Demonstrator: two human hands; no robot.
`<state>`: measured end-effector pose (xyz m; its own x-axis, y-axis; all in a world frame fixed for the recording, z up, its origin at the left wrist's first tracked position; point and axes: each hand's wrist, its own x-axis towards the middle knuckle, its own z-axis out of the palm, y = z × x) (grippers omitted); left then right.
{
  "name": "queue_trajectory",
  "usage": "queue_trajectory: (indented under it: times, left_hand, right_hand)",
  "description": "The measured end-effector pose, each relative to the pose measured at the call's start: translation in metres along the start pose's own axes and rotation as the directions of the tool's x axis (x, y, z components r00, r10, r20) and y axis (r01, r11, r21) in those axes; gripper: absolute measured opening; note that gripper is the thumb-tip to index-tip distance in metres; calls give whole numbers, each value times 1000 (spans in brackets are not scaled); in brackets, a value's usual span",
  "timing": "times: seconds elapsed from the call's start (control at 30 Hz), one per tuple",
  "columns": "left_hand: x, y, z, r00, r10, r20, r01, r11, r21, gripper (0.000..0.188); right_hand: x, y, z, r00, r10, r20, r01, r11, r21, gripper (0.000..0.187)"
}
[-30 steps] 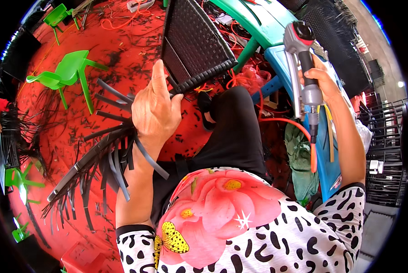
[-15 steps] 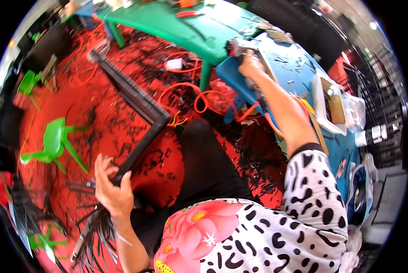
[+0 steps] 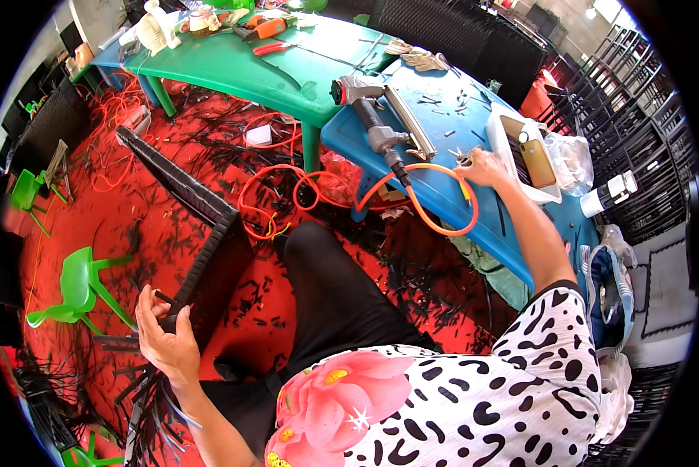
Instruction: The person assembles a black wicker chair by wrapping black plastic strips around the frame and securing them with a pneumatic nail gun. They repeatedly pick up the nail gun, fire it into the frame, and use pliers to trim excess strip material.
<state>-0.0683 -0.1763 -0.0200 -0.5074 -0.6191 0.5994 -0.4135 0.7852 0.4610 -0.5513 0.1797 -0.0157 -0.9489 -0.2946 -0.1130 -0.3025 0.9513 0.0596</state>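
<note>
My left hand (image 3: 168, 336) grips the near corner of a black woven rattan panel (image 3: 213, 253), thumb on one side and fingers on the other. The panel bends at an angle and reaches away over the red floor. On the blue table, my right hand (image 3: 485, 168) has its fingers closed at a small metal tool (image 3: 464, 156), whose kind is mostly hidden. A grey and black air nail gun (image 3: 376, 124) lies on the table left of that hand, its orange hose (image 3: 435, 227) looping off the edge. Loose black strips (image 3: 151, 412) hang below my left hand.
A white tray (image 3: 552, 191) holding an amber bottle (image 3: 535, 156) stands right of my right hand. Red-handled pliers (image 3: 271, 48) lie on the green table (image 3: 232, 58). A small green chair (image 3: 77, 288) stands at left. Black scraps (image 3: 256, 300) litter the red floor.
My right hand has let go of the nail gun, which now lies on the blue table, and moved right and nearer to a small metal tool. My left hand keeps holding the panel.
</note>
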Motion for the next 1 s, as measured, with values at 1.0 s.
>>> queue_trajectory:
  times: [1.0]
  left_hand:
    - [-24, 7, -16, 990, 116, -78, -125, 983, -131, 45]
  right_hand:
    - [-203, -339, -51, -147, -949, -280, 971, -84, -225, 38]
